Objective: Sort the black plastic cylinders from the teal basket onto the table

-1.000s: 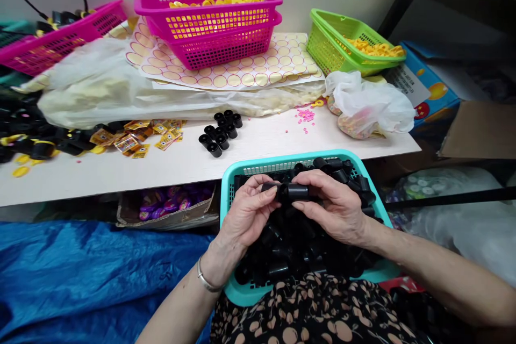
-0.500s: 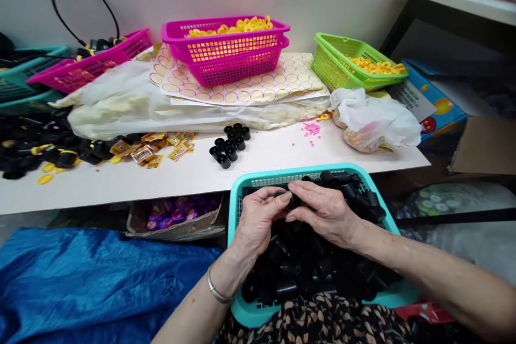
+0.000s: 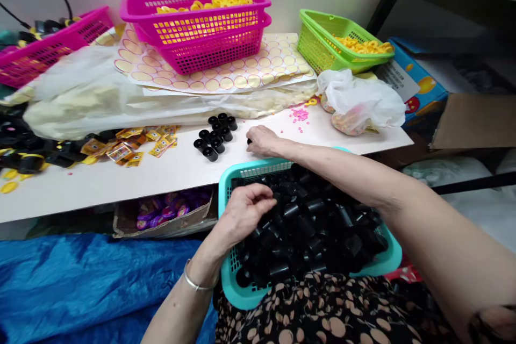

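Observation:
My right hand (image 3: 264, 141) is closed around a small black cylindrical cap (image 3: 249, 141), mostly hidden by the fingers, at the white table's surface. Just left of it stands a cluster of several black cylindrical caps (image 3: 216, 134), upright with small holes in their tops. My left hand (image 3: 245, 208) hovers over the turquoise basket (image 3: 226, 215), thumb and forefinger drawn close together in a pinch. Whether anything is between them cannot be made out against the dark parts. Many loose black cylindrical pieces (image 3: 306, 226) fill this basket on the lap.
Pink baskets (image 3: 209, 37) and a green basket (image 3: 322, 48) hold yellow rings. Pink beads (image 3: 300, 114) and a plastic bag (image 3: 363, 102) lie on the table (image 3: 169, 172). Small printed packets (image 3: 121, 153) are at left. Below sits a carton (image 3: 201, 215) of purple items.
My right hand has left the basket and reached forward to the table with a black cap. My left hand has separated from it, staying over the basket. The view has shifted right.

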`<move>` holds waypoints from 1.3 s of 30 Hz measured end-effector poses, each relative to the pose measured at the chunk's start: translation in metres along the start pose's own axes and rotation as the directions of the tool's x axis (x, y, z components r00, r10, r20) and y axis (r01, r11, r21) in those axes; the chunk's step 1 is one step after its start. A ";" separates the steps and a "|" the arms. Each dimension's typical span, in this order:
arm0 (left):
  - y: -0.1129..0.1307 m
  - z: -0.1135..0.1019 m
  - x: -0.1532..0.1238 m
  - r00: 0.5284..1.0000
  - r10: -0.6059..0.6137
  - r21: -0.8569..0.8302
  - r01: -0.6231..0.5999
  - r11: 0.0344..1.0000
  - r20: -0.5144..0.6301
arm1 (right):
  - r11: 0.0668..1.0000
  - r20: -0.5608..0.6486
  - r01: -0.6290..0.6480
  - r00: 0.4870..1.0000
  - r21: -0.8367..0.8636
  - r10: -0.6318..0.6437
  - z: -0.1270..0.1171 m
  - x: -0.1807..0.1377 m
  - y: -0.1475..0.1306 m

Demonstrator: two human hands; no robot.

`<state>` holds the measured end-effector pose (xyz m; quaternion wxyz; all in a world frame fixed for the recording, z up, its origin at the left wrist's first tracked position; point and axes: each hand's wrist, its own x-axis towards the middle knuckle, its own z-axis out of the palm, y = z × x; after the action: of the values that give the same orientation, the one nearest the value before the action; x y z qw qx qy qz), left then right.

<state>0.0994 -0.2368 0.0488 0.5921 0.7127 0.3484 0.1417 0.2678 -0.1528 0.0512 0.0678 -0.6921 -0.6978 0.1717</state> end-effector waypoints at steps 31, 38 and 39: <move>-0.002 0.035 0.004 0.897 0.193 0.699 -0.432 0.570 0.398 | 0.833 0.189 0.552 0.822 -0.030 -0.538 0.011 -0.200 0.027; -0.011 0.036 0.005 0.912 0.180 0.668 -0.394 0.631 0.368 | 0.752 -0.136 0.203 0.979 0.627 -0.152 0.008 -0.198 0.042; -0.010 0.033 0.006 0.921 0.167 0.646 -0.367 0.669 0.350 | 0.699 -0.119 0.134 0.990 0.702 -0.070 0.009 -0.197 0.042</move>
<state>0.1207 -0.2572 0.0293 0.2900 0.9389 0.1852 -0.0103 0.3110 -0.3496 0.0572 0.3666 -0.5797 -0.6121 0.3935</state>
